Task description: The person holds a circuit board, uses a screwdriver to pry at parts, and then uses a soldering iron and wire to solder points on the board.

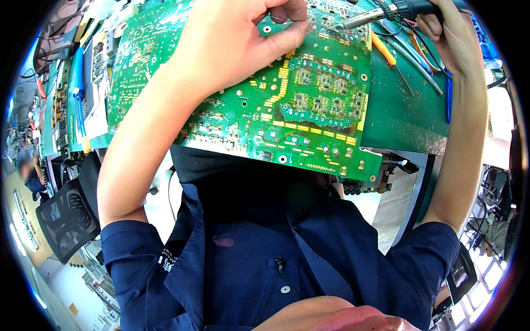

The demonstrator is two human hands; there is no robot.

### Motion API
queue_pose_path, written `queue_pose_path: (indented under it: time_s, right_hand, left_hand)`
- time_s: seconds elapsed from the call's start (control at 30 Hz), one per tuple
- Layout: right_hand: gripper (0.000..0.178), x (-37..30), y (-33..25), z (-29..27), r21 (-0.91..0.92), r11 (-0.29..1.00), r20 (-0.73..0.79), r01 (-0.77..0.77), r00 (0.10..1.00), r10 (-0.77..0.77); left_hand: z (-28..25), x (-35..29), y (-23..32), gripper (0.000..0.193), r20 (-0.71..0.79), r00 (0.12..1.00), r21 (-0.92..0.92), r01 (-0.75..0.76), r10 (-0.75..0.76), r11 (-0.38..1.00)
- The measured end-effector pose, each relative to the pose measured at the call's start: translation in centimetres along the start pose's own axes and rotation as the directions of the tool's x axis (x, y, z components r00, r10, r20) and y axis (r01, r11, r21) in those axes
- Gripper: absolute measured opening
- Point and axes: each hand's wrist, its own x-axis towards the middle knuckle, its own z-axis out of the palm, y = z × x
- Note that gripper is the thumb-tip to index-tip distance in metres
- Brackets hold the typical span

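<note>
A large green circuit board (221, 124) lies in front of me, its near edge jutting past the table edge toward my body. My left hand (237, 41) is over the board's upper middle, thumb and fingers pinched on a thin wire (317, 23) that runs toward the iron's tip. In my right hand (450, 36), at the upper right, is a soldering iron (381, 16) with a dark handle. Its metal tip points left and down at the board, close to my left fingertips. Whether the tip touches the board I cannot tell.
Right of the board, on a green mat (397, 124), lie an orange-handled screwdriver (385, 51), a blue pen-like stick (448, 102) and several other tools and cables. A blue-handled tool (78, 77) lies at left. A mesh chair (69, 215) and another person (34, 175) are farther left.
</note>
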Motion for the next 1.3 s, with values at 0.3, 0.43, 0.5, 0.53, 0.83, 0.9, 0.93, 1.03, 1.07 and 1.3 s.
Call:
queue_pose_path:
  time_s: [0.3, 0.43, 0.5, 0.53, 0.83, 0.9, 0.93, 1.03, 1.07, 1.3]
  right_hand:
    - [0.026, -0.3, -0.3, 0.6, -0.015, 1.0, -0.01, 0.026, 1.0, -0.026]
    - [0.027, -0.1, 0.0, 0.1, 0.005, 1.0, -0.005, 0.006, 1.0, -0.006]
    - [0.027, 0.0, 0.1, 0.1, 0.014, 1.0, -0.003, 0.006, 1.0, -0.006]
    - [0.026, 0.0, 0.0, 0.3, 0.019, 1.0, -0.002, 0.006, 1.0, -0.006]
    - [0.025, 0.0, -0.1, -0.1, -0.035, 0.999, -0.01, -0.013, 1.0, 0.013]
    - [0.025, -0.2, -0.3, 0.2, -0.057, 0.998, -0.025, 0.006, 1.0, -0.008]
    - [0.025, -0.2, -0.3, 0.3, -0.068, 0.998, -0.032, 0.016, 0.999, -0.018]
    - [0.026, 0.1, -0.6, -0.2, -0.064, 0.997, 0.0, -0.044, 0.999, 0.044]
    - [0.026, 0.0, -0.6, -0.1, -0.063, 0.998, 0.004, -0.025, 1.0, 0.025]
    - [0.027, -0.5, -1.1, 1.0, -0.058, 0.998, -0.014, 0.03, 0.999, -0.031]
  left_hand:
    - [-0.1, 0.1, 0.0, 0.014, 0.041, 0.999, 0.042, 0.022, -0.024, 0.999]
    - [-0.1, 0.1, 0.1, 0.015, 0.046, 0.999, 0.051, 0.017, -0.019, 0.999]
    - [-0.1, 0.1, 0.0, 0.015, 0.045, 0.999, 0.052, 0.014, -0.016, 0.999]
    - [0.0, 0.1, 0.0, 0.015, 0.044, 0.999, 0.053, 0.012, -0.014, 0.999]
    - [-0.1, 0.2, 0.3, 0.015, 0.049, 0.999, 0.092, 0.001, -0.006, 0.996]
    - [-0.1, 0.2, 0.4, 0.016, 0.049, 0.999, 0.102, -0.004, -0.001, 0.995]
    - [0.0, 0.3, 0.4, 0.016, 0.047, 0.999, 0.101, -0.007, 0.002, 0.995]
    - [0.1, 0.2, 0.2, 0.018, 0.008, 0.999, 0.071, -0.049, 0.049, 0.996]
    - [0.2, 0.1, 0.2, 0.018, -0.001, 0.998, 0.068, -0.061, 0.061, 0.996]
    - [0.1, 0.2, 0.6, 0.02, 0.052, 0.997, 0.142, -0.063, 0.056, 0.988]
